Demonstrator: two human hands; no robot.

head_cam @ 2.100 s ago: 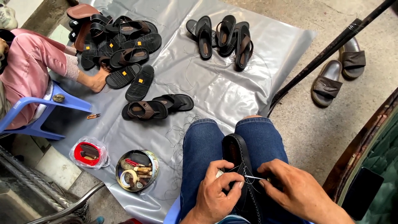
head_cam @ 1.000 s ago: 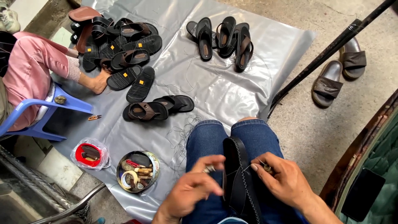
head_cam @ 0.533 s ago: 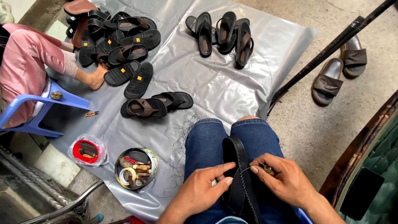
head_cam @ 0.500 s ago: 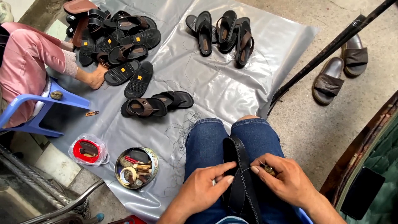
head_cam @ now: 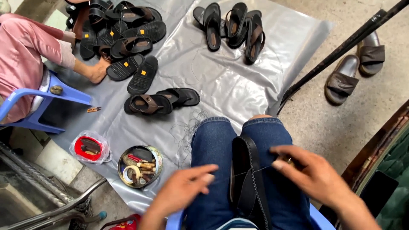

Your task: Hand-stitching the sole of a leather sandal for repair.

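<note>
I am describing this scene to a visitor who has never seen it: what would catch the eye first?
First the two hands at the bottom: the left hand and right hand pull a thin thread through a black sandal clamped edge-up between denim knees. Behind them, a silver sheet on the floor carries many dark sandals, heaped thickest at upper left. At lower left stands a round tin of tools.

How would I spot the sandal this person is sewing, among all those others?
Start at the grey plastic sheet on the ground, then come down to the blue-jeaned knees at its near edge. The black sandal stands clamped on edge between them. It alone is off the sheet, with a thread running from it to the right hand.
</note>
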